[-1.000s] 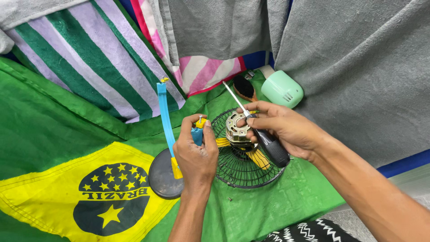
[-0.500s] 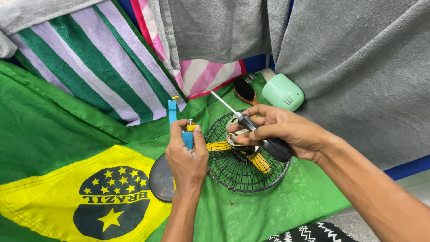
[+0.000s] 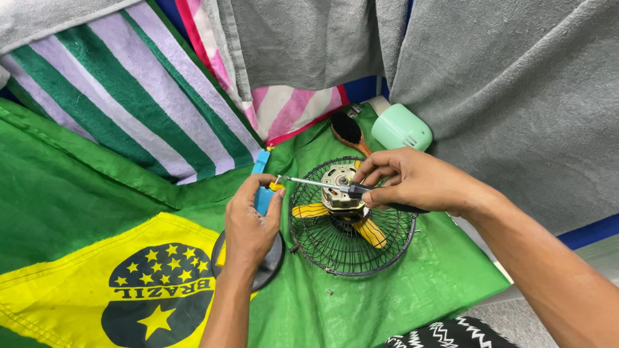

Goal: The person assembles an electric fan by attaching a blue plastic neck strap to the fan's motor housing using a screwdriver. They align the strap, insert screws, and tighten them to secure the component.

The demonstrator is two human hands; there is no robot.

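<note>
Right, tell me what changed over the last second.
The right hand swung the screwdriver down from pointing up-left to lying level, its tip now at the yellow fitting on the blue stand. The left hand lowered and tilted that stand. Both grips are unchanged; the fan grille, motor and brush stayed put.

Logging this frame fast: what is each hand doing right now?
Left hand: closed around the blue plastic fan stand.
Right hand: closed on the black-handled screwdriver, tip at the stand's yellow top.
</note>
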